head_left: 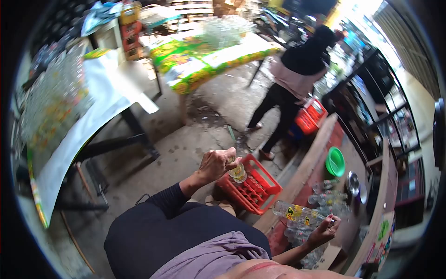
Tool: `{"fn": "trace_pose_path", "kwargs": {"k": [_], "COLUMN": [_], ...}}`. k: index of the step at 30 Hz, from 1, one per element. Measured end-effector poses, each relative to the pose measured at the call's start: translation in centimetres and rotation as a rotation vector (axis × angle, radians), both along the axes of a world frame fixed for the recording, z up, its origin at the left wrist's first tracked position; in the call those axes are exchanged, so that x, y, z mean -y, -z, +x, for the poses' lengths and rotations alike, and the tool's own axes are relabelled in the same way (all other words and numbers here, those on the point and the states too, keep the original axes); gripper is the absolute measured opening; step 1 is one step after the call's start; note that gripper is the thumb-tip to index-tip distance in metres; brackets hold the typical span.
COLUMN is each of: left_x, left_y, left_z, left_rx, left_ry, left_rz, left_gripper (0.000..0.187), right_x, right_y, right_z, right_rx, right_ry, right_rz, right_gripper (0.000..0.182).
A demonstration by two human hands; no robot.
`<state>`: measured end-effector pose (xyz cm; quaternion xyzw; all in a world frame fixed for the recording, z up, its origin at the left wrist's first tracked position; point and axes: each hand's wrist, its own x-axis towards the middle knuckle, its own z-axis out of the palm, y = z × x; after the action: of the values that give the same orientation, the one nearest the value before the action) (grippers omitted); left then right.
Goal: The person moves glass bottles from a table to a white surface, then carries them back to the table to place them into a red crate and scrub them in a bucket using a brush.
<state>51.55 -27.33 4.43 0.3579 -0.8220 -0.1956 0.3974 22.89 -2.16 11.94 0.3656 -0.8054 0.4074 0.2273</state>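
Observation:
My left hand is closed around the top of a clear glass bottle with yellow print. That bottle hangs base-down over a red plastic crate, whose visible compartments are divided by a grid. On the right, my right hand grips the neck of a second clear glass bottle with yellow and dark print. It lies nearly level, its base pointing toward the crate. Below and behind it, several clear bottles lie on a reddish wooden surface.
A green bowl and a metal bowl stand beyond the bottles. Another person stands ahead near a second red crate. Tables with bright cloths bear many glass bottles; more bottles fill the left.

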Motion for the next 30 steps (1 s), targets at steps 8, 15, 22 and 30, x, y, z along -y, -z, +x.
{"fn": "trace_pose_path", "kwargs": {"k": [8, 15, 22, 30], "left_x": [-2.9, -6.9, -7.7, -7.1], "left_y": [-0.3, -1.7, -0.7, -4.6], "left_z": [17.6, 29.1, 33.1, 37.1], "left_rx": [0.059, 0.103, 0.119, 0.128], "left_ry": [-0.493, -0.937, -1.217, -1.478], "left_rz": [-0.058, -0.132, -0.11, -0.082], "left_gripper": [0.031, 0.028, 0.027, 0.028], "right_x": [9.4, 18.5, 28.1, 40.3], "right_y": [2.7, 1.9, 2.2, 4.0], "right_z": [9.3, 16.8, 21.6, 30.6], "right_rx": [0.091, -0.009, -0.082, -0.036], "right_ry": [-0.395, -0.64, -0.834, -1.223], "right_rz": [-0.063, -0.018, -0.052, 0.0], "right_gripper": [0.021, 0.019, 0.015, 0.012]}}
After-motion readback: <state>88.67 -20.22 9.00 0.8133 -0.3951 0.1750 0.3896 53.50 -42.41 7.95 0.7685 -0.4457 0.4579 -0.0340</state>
